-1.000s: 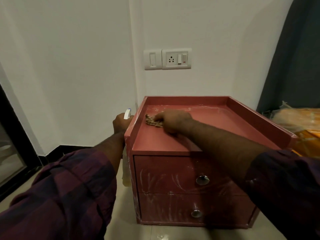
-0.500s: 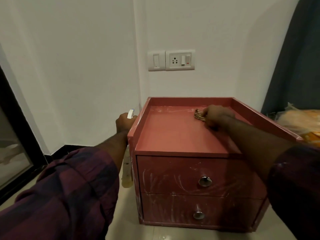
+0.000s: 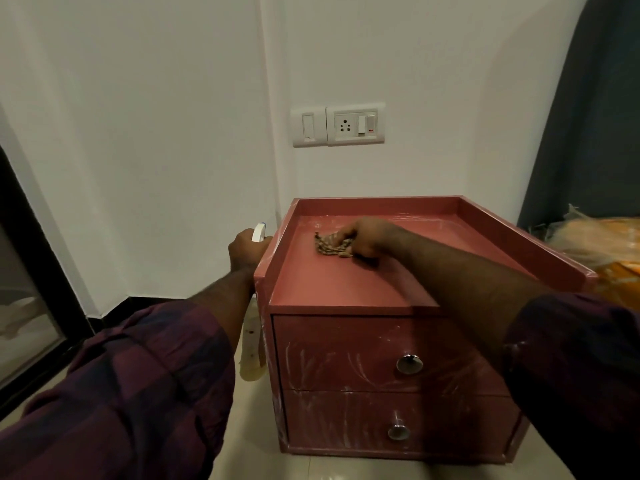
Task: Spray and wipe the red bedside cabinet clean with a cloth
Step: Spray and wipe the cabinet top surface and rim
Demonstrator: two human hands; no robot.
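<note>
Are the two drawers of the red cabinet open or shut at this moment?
Both shut. The upper drawer and lower drawer sit flush with the red cabinet front; no gap shows.

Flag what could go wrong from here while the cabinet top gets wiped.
1. The spray bottle in the left hand sits tight against the cabinet rim. A knock might trigger a stray squirt, perhaps toward the wall socket.
2. The right hand grips the cloth only on top, so the white-streaked drawer fronts could be missed.
</note>
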